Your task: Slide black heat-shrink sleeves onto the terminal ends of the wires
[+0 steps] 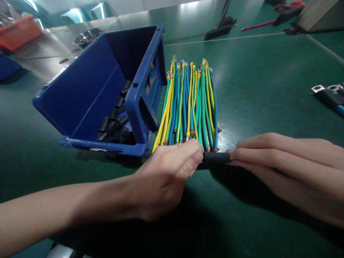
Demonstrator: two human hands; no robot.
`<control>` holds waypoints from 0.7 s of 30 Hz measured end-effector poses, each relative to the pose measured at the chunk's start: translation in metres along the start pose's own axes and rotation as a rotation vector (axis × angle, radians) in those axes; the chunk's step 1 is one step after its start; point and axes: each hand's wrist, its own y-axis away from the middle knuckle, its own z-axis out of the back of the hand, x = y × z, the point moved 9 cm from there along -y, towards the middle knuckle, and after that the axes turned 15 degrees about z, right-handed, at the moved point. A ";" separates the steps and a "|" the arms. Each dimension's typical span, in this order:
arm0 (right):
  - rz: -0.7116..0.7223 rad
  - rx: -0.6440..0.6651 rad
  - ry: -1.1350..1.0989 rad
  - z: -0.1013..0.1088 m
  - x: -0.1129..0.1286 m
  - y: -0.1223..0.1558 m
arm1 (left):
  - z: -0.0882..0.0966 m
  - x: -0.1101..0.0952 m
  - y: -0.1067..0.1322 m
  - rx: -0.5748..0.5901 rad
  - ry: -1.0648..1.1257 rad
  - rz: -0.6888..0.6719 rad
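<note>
My left hand is pinched closed on the left end of a short black sleeve tube. My right hand pinches the tube's right end, where a sliver of yellow wire shows at the fingertips. Both hands hover just above the green mat. Directly behind them lies a row of several yellow, green and blue wires with metal ring terminals at the far ends and bare copper at the near ends.
A tilted blue plastic bin holding several black tube pieces stands left of the wires. Black-sleeved metal lugs lie at the right edge. An orange tray, a metal bowl and tools sit at the back.
</note>
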 end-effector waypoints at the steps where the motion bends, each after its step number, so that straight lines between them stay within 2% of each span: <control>1: -0.003 0.001 -0.013 -0.001 -0.001 0.002 | 0.000 -0.001 0.000 0.006 -0.006 -0.018; 6: -0.003 -0.015 -0.072 -0.003 -0.001 0.006 | 0.000 -0.013 0.006 -0.013 -0.064 -0.174; 8: -0.003 -0.012 -0.048 -0.002 -0.001 0.004 | -0.001 -0.014 0.006 -0.013 -0.078 -0.196; 21: -0.034 0.039 0.070 -0.004 -0.003 0.003 | -0.001 -0.009 0.001 0.024 -0.021 -0.090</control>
